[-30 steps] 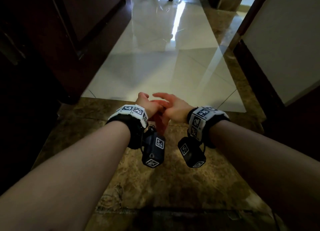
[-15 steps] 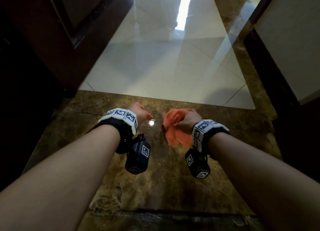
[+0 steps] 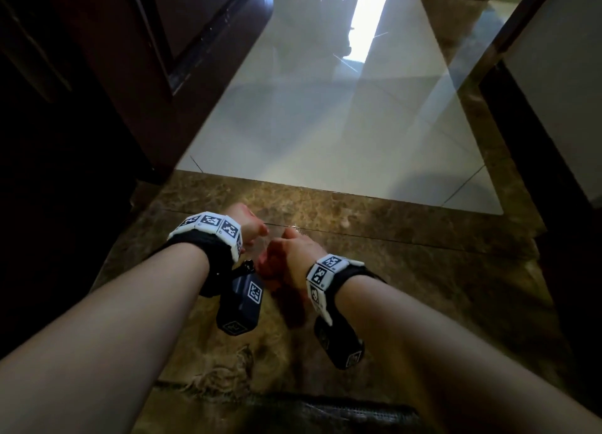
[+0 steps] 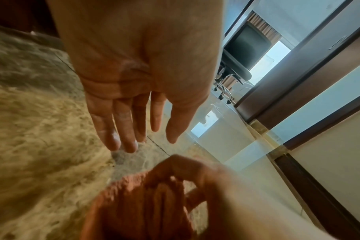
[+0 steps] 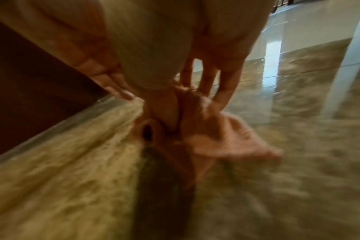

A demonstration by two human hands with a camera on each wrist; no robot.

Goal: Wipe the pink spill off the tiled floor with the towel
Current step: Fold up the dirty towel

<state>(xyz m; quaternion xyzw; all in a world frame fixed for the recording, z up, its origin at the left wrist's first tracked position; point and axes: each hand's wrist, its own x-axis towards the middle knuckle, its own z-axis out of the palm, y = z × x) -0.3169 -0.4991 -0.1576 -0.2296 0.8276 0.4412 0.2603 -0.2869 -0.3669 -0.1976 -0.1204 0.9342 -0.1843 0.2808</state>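
My right hand (image 3: 290,254) grips a bunched orange-pink towel (image 3: 272,272) just above the brown marble floor (image 3: 407,270). In the right wrist view the towel (image 5: 216,138) hangs from my thumb and fingers (image 5: 226,91), one corner fanned out over the floor. My left hand (image 3: 250,226) hovers close to the left of it, holding nothing. The left wrist view shows that hand's fingers (image 4: 121,126) straight and relaxed above the towel (image 4: 138,203). No pink spill is visible in any view.
Glossy white tiles (image 3: 325,124) stretch ahead beyond the marble band. Dark wooden panels (image 3: 114,75) stand on the left and a dark door frame (image 3: 537,173) on the right. An office chair (image 4: 242,53) stands far down the room.
My right hand has swung the towel left and nearer to me, so both hands are close together again. The view has tilted slightly.
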